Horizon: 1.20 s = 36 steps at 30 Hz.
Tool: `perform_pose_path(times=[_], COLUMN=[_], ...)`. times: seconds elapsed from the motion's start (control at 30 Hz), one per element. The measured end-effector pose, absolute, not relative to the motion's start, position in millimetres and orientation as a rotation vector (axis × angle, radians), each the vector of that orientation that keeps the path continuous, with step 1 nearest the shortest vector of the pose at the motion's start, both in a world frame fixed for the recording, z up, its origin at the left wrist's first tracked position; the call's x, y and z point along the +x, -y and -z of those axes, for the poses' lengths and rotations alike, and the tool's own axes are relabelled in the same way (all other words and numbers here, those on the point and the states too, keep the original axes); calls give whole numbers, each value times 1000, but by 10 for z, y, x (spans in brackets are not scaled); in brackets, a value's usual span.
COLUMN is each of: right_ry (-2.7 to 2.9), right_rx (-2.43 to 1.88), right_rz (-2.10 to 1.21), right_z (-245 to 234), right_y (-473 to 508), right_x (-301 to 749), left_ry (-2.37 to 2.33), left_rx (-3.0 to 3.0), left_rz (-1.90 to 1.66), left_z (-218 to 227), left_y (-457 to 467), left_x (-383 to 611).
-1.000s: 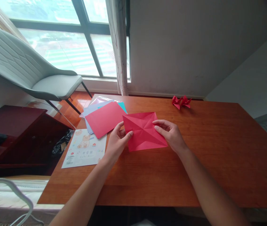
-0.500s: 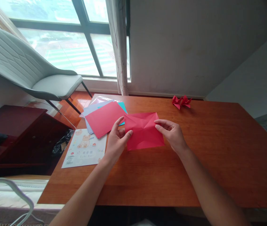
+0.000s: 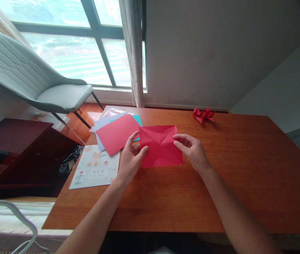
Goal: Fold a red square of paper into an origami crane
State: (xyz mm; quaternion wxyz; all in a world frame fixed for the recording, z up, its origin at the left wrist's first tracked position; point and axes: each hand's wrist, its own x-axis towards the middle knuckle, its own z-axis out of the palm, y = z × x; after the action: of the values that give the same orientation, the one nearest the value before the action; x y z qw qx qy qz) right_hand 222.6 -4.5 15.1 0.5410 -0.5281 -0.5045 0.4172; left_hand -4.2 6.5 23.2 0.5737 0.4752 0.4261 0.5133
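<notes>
A creased sheet of red paper (image 3: 160,151) is held up between both hands above the wooden table. Fold lines meet near the middle of its upper half. At its left edge, my left hand (image 3: 132,155) grips it, thumb in front and the fingers partly hidden behind. My right hand (image 3: 192,150) pinches the right edge between thumb and index finger. Close to the left hand lies a flat red sheet (image 3: 115,135), on top of pale lilac and teal sheets. A white paper packet (image 3: 94,169) printed with a bear is partly under that pile.
Folded red paper figures (image 3: 204,114) stand near the far edge of the wooden table (image 3: 245,169). A grey chair (image 3: 62,95) and a dark red cabinet (image 3: 20,151) are on the left. A white cable (image 3: 25,217) curves at the lower left.
The red paper has shifted very slightly left and up and its tilt has changed a little, so the creases at its top show more clearly. Both hands keep their hold.
</notes>
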Motion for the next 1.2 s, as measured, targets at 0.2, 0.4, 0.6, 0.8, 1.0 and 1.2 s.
perform_pose_path(times=[0.2, 0.4, 0.6, 0.8, 1.0, 1.2], right_ry=[1193, 1133, 1129, 1452, 2055, 2225], right_rx=[-1275, -1251, -1272, -1460, -1233, -1172], right_rz=[-1000, -1071, -1063, -484, -123, -159], right_z=[-112, -94, -108, -202, -301, -240], right_y=[34, 35, 33, 70, 155, 195], right_x=[2216, 2194, 2197, 2246, 2117, 2036], left_ry=[-1026, -1148, -1228, -1170, -1080, -969], left_rx=[1251, 1536, 1446, 1340, 1362, 1291], left_rz=[-1240, -1252, -1224, -1212, -1154, -1072], left_z=[-238, -233, -239, -203, -199, -175], left_y=[-29, -25, -23, -41, -15, 19], left_x=[-54, -59, -38, -39, 11, 38])
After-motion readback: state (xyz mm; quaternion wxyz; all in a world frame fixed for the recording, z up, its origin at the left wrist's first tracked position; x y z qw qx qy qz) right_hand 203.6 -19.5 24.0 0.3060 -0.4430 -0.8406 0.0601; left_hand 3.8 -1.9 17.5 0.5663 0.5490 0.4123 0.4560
